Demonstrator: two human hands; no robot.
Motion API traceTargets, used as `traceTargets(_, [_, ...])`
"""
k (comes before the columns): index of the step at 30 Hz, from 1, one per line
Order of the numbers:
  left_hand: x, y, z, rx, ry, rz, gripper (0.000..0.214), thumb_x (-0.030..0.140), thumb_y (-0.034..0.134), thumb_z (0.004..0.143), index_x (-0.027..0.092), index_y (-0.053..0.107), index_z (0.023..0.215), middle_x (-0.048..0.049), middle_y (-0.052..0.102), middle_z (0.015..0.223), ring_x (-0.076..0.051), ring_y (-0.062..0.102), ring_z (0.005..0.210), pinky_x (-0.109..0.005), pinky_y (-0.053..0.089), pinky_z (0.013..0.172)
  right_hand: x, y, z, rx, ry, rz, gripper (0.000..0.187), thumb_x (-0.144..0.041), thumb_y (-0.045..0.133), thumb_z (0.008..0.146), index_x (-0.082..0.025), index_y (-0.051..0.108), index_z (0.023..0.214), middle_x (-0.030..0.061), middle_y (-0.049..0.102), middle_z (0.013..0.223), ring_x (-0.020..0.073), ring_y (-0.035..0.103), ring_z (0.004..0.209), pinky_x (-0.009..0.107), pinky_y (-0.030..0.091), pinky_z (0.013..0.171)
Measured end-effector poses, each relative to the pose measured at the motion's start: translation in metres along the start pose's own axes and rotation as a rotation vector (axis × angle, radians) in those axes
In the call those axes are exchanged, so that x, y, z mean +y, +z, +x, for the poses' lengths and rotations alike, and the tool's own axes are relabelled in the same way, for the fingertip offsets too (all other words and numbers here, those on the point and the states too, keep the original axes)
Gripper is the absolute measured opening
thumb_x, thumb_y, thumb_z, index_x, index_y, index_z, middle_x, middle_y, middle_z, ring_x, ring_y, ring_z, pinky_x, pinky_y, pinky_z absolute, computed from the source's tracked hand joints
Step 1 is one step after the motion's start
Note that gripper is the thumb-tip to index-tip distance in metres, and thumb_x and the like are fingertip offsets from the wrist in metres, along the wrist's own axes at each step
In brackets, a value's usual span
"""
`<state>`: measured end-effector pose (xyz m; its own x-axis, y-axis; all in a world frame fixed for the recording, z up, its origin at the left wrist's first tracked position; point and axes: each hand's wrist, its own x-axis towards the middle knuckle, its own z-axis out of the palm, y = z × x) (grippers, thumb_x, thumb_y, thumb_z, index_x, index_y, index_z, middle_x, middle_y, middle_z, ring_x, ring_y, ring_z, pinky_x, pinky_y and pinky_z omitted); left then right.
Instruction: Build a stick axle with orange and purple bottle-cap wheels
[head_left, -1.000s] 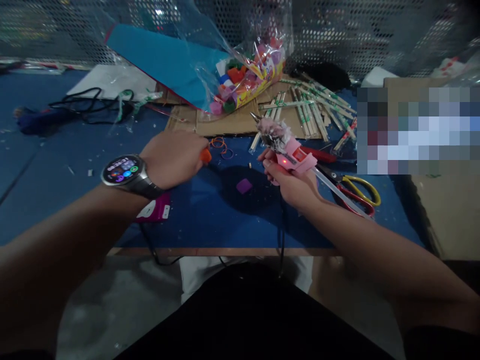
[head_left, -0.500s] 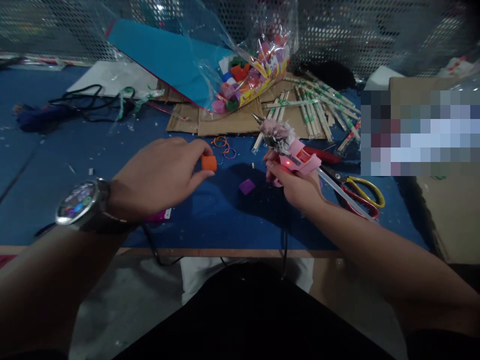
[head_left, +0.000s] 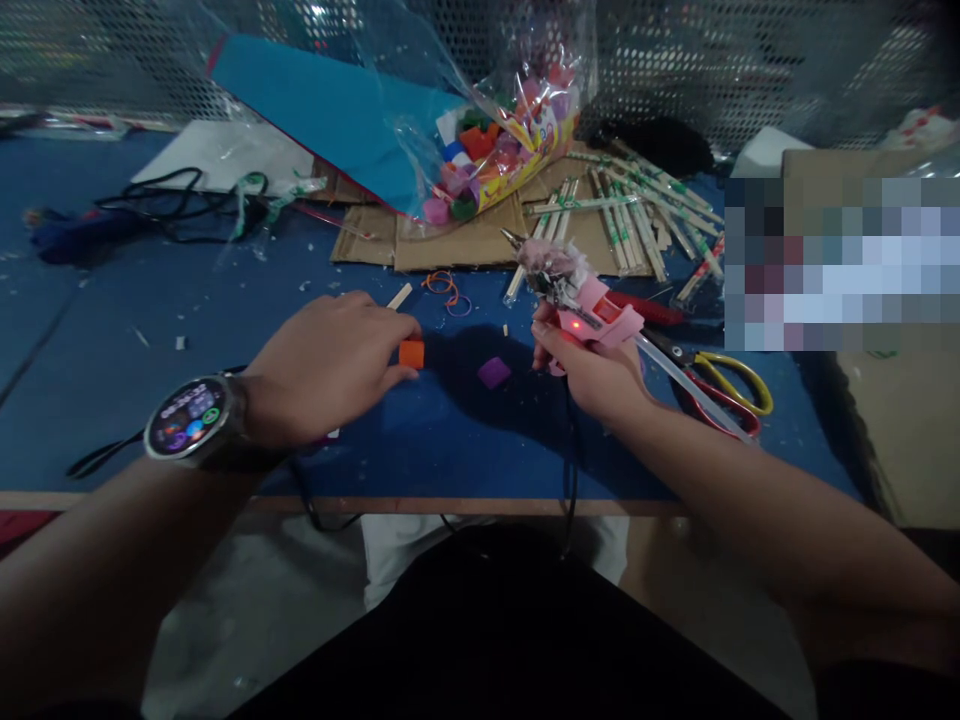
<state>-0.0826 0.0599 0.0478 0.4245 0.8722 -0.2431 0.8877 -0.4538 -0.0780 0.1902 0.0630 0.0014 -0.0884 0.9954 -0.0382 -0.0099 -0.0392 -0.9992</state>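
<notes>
My left hand (head_left: pixel 326 365), with a watch (head_left: pixel 187 428) on its wrist, pinches a small orange foam block (head_left: pixel 411 352) against the blue table top (head_left: pixel 150 330). A little to the right, my right hand (head_left: pixel 589 370) grips a pink glue gun (head_left: pixel 581 300) with its red light on and its nozzle pointing up and to the left. A clear glue stick sticks out of the gun's back. Between the two hands a purple foam block (head_left: pixel 494 372) lies on the table. A short wooden stick (head_left: pixel 399 296) lies just beyond my left hand.
A clear bag of coloured foam pieces (head_left: pixel 495 150) and a blue sheet (head_left: pixel 337 110) rest on cardboard (head_left: pixel 450 240) at the back. Several wooden sticks (head_left: pixel 630 215) lie to the right of them. Scissors (head_left: pixel 712 375) lie by my right wrist. Rubber bands (head_left: pixel 446 288), black cables (head_left: pixel 165 205).
My left hand has drawn back toward me with the orange block and set it down on the table. The right hand with the glue gun has barely moved.
</notes>
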Motion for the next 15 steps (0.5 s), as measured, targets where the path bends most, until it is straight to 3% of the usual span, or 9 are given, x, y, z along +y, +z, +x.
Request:
traceTargets(4, [-0.0013,0.0018,-0.0016,-0.005,0.004,0.027,0.039,0.044,0.066,0.105,0.02,0.076,0.135,-0.0149,0.081,0.114,-0.04,0.069,0.118,-0.048,0.052,0.094,-0.0004,0.0007,-0.0013,-0.003,0.015,-0.033,0.043,-0.055,0.096,0.072,-0.027,0.068,0.089,-0.0052,0.064,0.069,0.0162,0.062,0.061,0.033,0.056,0.06])
traceTargets(10, [0.0009,0.0066,-0.0007,0.021,0.014,-0.017,0.042,0.052,0.06,0.107,0.024,0.077,0.132,-0.0104,0.083,0.121,-0.038,0.071,0.115,-0.048,0.053,0.097,0.0003,0.001,-0.0014,-0.05,0.016,-0.07,0.031,-0.051,0.084,0.083,-0.025,0.071,0.092,-0.0056,0.063,0.066,0.0147,0.062,0.054,0.031,0.051,0.055])
traceTargets(15, [0.0018,0.0093,0.0007,0.035,0.038,-0.027,0.046,0.049,0.058,0.108,0.02,0.078,0.137,-0.0139,0.083,0.124,-0.041,0.072,0.119,-0.053,0.054,0.102,0.0077,-0.0024,0.0023,-0.09,0.035,-0.181,0.045,-0.067,0.083,0.087,-0.024,0.074,0.095,-0.0021,0.07,0.067,0.018,0.071,0.062,0.03,0.051,0.058])
